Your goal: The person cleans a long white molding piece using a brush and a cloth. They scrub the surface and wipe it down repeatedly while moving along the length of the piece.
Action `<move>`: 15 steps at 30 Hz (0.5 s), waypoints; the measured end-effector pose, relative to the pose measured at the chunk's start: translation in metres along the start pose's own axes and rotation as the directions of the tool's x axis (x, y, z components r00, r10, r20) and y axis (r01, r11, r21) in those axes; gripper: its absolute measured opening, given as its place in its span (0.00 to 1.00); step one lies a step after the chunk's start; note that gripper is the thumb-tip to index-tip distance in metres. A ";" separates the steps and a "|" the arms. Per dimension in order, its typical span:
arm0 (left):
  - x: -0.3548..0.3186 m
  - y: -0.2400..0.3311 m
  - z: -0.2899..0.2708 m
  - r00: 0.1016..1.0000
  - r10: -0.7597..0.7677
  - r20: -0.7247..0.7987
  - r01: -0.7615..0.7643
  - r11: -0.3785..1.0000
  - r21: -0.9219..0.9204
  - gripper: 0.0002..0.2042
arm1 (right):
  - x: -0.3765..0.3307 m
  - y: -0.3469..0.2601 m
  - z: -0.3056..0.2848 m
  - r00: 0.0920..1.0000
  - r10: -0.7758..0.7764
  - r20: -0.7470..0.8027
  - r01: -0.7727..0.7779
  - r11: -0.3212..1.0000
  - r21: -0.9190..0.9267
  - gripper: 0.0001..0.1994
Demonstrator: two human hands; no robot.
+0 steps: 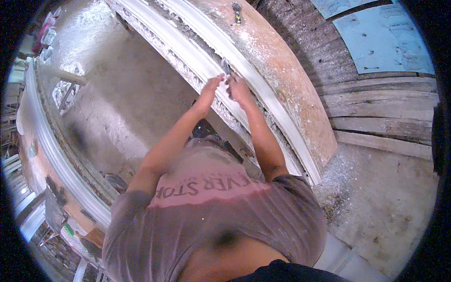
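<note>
Head-worn fisheye, facing down, close above

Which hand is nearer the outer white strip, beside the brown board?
Right. The right hand is just left of the outer white strip; the left hand is farther left, over the inner white strip.

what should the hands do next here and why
Perhaps draw the grey blade a little way along the rough seam: the right hand seems to hold the blade over it, the left hand is close by, and the seam looks ragged between the smoother white strips.
</note>
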State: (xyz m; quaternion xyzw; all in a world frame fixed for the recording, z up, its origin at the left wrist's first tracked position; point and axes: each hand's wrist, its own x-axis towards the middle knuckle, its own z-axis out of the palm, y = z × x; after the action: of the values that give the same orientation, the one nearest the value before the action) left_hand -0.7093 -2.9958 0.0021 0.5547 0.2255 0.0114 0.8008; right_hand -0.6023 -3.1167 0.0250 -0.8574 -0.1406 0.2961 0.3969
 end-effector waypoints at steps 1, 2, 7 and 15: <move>0.000 0.016 -0.008 0.999 0.033 -0.034 -0.032 0.999 0.029 0.28 | 0.017 0.020 0.000 0.963 -0.208 -0.173 0.167 0.960 -0.225 0.20; 0.008 0.017 -0.023 0.994 0.070 -0.081 -0.061 0.993 0.102 0.26 | 0.028 0.025 -0.003 0.857 -0.433 -0.279 0.277 0.844 -0.458 0.18; 0.070 0.053 -0.093 0.951 0.096 -0.292 -0.057 0.989 0.139 0.17 | 0.068 0.009 -0.059 0.845 -0.459 -0.275 0.257 0.800 -0.543 0.14; 0.165 0.085 -0.137 0.875 0.444 -0.195 -0.165 0.650 0.742 0.18 | 0.135 -0.007 -0.080 0.937 -0.349 0.025 0.251 0.622 -0.741 0.13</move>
State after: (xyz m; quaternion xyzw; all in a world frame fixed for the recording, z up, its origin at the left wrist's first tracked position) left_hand -0.5922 -2.7982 -0.0185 0.8357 0.2565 0.1622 0.4577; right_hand -0.4469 -3.0957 0.0182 -0.9241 -0.3642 0.0914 0.0707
